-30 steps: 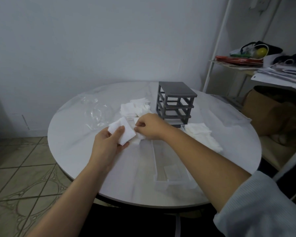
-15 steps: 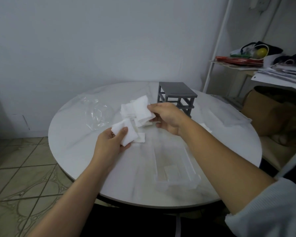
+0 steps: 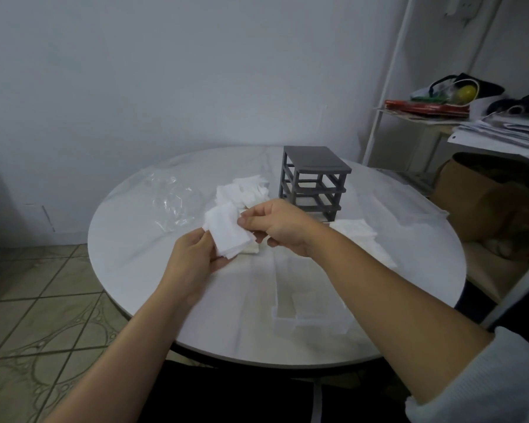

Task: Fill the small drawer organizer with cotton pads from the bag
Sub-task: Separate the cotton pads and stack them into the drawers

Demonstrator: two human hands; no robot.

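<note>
Your left hand (image 3: 193, 257) and right hand (image 3: 277, 227) pinch cotton pads (image 3: 228, 235) — long axis far-left to near-right — over round table (image 3: 135, 248), tiled floor (image 3: 40, 288).

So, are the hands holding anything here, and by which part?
Both hold one stack of cotton pads: the left hand grips its lower-left edge, the right hand pinches its right edge.

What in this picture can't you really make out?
Head view: count of white square cotton pads held; left hand and right hand cover the edges.
Head view: contents of clear plastic drawer; blurred, partly behind right forearm.
Head view: bottom level of grey plastic organizer frame; right hand partly blocks it.
</note>
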